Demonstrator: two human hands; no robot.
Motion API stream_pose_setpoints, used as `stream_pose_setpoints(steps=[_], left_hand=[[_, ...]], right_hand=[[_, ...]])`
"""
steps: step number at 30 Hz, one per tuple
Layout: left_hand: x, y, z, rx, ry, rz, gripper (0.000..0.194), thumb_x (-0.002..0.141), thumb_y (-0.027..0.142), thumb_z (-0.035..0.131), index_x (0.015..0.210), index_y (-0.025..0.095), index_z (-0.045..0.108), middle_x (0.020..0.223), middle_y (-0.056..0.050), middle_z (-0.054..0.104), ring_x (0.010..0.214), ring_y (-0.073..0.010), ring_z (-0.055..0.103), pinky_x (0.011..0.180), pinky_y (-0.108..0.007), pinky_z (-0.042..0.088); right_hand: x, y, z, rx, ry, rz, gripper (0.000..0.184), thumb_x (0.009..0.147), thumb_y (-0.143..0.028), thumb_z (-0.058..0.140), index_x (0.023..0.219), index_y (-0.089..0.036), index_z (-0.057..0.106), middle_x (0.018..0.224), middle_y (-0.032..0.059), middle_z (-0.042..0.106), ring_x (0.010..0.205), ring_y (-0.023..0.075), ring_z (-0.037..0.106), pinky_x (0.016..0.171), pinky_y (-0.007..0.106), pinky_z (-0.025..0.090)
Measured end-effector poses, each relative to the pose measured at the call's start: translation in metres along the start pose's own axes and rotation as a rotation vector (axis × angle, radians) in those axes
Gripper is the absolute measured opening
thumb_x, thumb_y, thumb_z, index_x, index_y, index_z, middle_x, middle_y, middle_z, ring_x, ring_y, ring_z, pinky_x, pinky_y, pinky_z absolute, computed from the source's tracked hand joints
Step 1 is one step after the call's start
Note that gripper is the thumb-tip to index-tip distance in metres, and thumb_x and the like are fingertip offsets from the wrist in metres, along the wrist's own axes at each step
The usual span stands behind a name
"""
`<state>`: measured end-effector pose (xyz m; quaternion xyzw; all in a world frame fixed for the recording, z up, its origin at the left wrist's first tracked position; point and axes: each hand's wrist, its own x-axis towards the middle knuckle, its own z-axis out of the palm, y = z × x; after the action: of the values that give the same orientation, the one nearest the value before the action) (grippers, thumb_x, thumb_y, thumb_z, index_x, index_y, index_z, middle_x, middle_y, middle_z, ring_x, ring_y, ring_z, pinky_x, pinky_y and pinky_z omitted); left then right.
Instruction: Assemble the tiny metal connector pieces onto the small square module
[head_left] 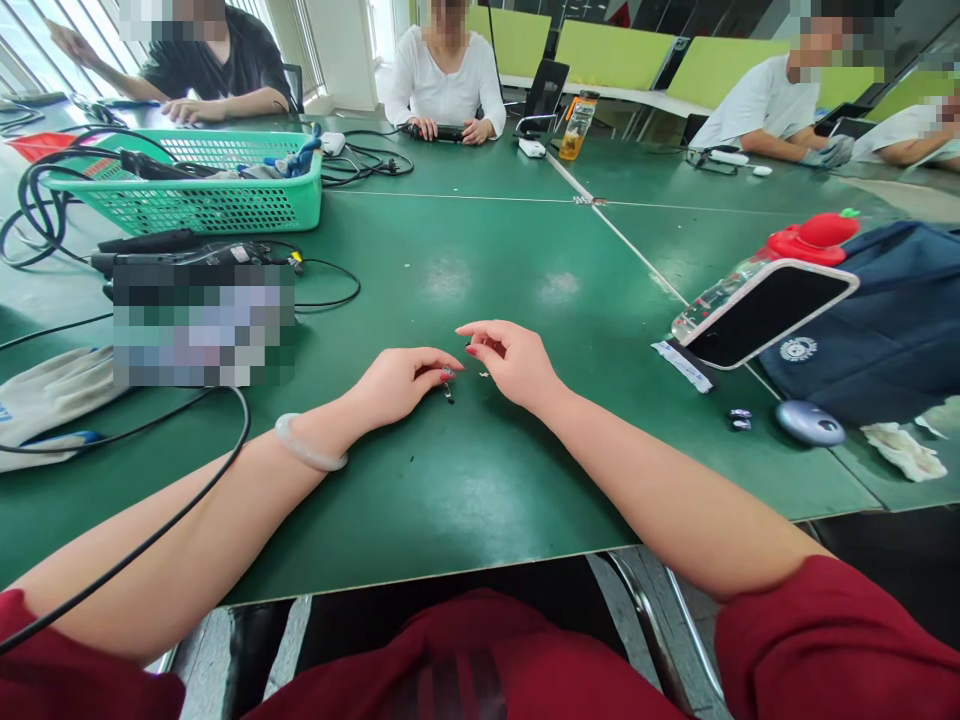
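Both my hands rest on the green table (465,480), close together near its middle. My left hand (401,382) lies palm down with fingers curled, its fingertips pressing a small dark part (448,390) on the table. My right hand (510,360) is just to the right, fingers bent in a loose pinch over a tiny pale piece (484,375); whether it grips anything is unclear. A pale bangle (307,447) sits on my left wrist.
A green basket (195,190) with cables stands back left, black cables (150,540) trail across the left. A phone (765,312) leans on a bottle (795,250) and blue bag (885,320) at right, with a mouse (810,422). Several other people sit at the far side.
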<state>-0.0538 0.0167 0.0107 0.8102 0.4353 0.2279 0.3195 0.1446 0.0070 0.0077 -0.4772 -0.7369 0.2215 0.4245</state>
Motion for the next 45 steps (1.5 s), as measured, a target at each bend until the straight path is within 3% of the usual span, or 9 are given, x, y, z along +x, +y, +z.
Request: stream_pose_setpoints(steps=[5,10,13,18,25,40,45], left_hand=[[0.001,-0.001,0.000,-0.112,0.116,-0.066,0.027,0.085,0.036,0.055,0.103,0.024,0.071,0.094,-0.002,0.074,0.080,-0.0166,0.065,0.079,-0.031,0.051],[0.004,-0.004,-0.001,-0.283,0.155,-0.160,0.034,0.084,0.037,0.057,0.111,0.019,0.068,0.081,-0.005,0.071,0.065,-0.0136,0.061,0.063,-0.028,0.052],[0.003,-0.003,0.000,-0.353,0.152,-0.155,0.035,0.083,0.035,0.060,0.112,0.018,0.069,0.077,-0.004,0.070,0.063,-0.0123,0.060,0.068,-0.029,0.054],[0.002,0.001,0.002,-0.451,0.130,-0.119,0.043,0.076,0.029,0.068,0.118,0.019,0.067,0.093,-0.005,0.073,0.078,-0.0158,0.066,0.084,-0.035,0.054],[0.000,0.003,0.002,-0.414,0.121,-0.098,0.043,0.075,0.028,0.069,0.118,0.021,0.067,0.099,-0.004,0.073,0.086,-0.0181,0.068,0.091,-0.037,0.053],[-0.001,0.005,0.000,-0.333,0.086,-0.039,0.047,0.074,0.029,0.067,0.119,0.018,0.063,0.073,-0.001,0.064,0.066,-0.0131,0.059,0.069,-0.028,0.051],[-0.001,0.005,-0.001,-0.275,0.089,-0.056,0.038,0.075,0.029,0.063,0.112,0.019,0.067,0.069,0.001,0.059,0.062,-0.0116,0.054,0.064,-0.026,0.047]], right_hand=[[-0.001,-0.001,-0.001,0.106,0.009,0.080,0.019,0.086,-0.019,0.052,0.091,-0.020,0.070,0.089,0.0024,0.072,0.084,0.0146,0.066,0.078,0.029,0.050],[-0.002,-0.005,0.002,0.246,-0.071,0.179,0.018,0.085,-0.022,0.053,0.092,-0.018,0.069,0.085,0.0036,0.073,0.075,0.0136,0.066,0.073,0.028,0.050],[-0.003,-0.007,0.003,0.192,-0.101,0.186,0.017,0.083,-0.029,0.058,0.083,-0.018,0.070,0.081,0.0031,0.072,0.073,0.0139,0.064,0.071,0.027,0.049],[-0.003,-0.006,0.005,0.048,-0.091,0.152,0.024,0.083,-0.037,0.058,0.076,-0.017,0.069,0.074,0.0011,0.069,0.066,0.0124,0.057,0.064,0.025,0.043],[-0.005,-0.007,0.006,-0.020,-0.071,0.101,0.021,0.085,-0.034,0.058,0.076,-0.018,0.069,0.068,-0.0013,0.065,0.060,0.0103,0.051,0.060,0.023,0.038],[-0.006,-0.013,0.008,-0.122,-0.057,0.001,0.018,0.084,-0.032,0.060,0.075,-0.019,0.069,0.069,-0.0018,0.063,0.062,0.0099,0.050,0.061,0.023,0.036],[0.000,-0.005,-0.007,-0.173,-0.084,0.060,0.021,0.086,-0.032,0.057,0.078,-0.020,0.071,0.072,0.0002,0.066,0.063,0.0115,0.052,0.062,0.025,0.037]])
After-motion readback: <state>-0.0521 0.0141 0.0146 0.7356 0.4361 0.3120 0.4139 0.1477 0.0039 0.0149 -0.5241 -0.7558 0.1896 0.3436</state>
